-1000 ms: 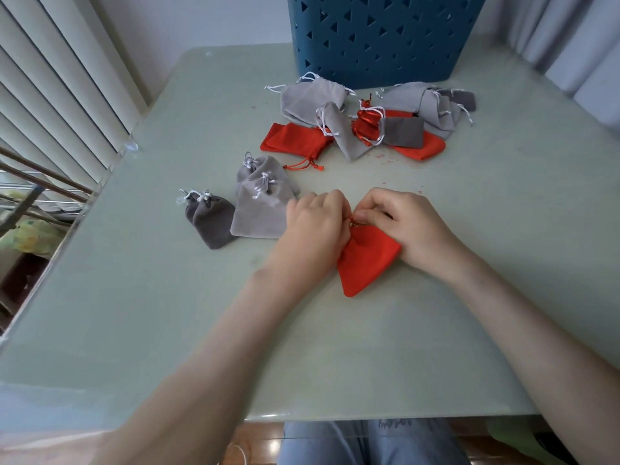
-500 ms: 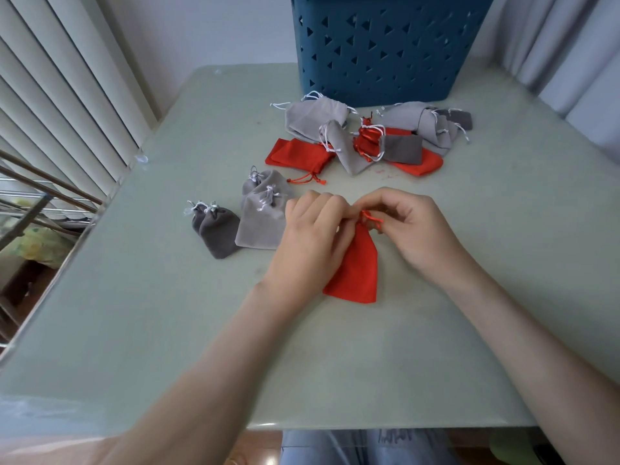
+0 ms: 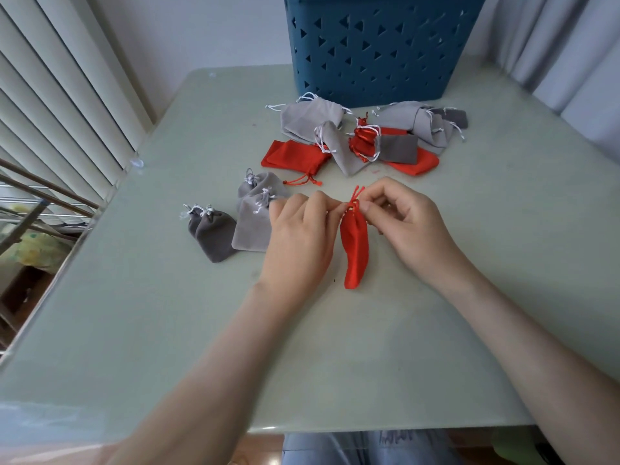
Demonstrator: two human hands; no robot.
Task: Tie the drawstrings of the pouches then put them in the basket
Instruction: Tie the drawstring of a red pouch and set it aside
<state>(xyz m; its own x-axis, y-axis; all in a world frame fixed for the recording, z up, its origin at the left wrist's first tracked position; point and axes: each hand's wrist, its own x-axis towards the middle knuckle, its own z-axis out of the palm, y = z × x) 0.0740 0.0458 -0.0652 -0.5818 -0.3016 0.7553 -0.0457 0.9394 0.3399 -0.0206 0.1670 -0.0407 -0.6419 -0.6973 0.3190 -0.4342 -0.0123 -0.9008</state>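
I see my left hand (image 3: 298,236) and right hand (image 3: 406,226) both pinching the gathered neck of the red pouch (image 3: 355,250), fingertips curled on either side, with the red drawstring (image 3: 356,195) ends sticking up between them. The pouch trails toward me over the pale green table (image 3: 167,297); I cannot tell whether its bottom rests there. Just left of my left hand lie two light grey pouches (image 3: 251,226) and a dark grey pouch (image 3: 211,236), necks cinched. Farther back sits a loose pile of pouches (image 3: 335,146), just in front of the blue basket (image 3: 379,45)
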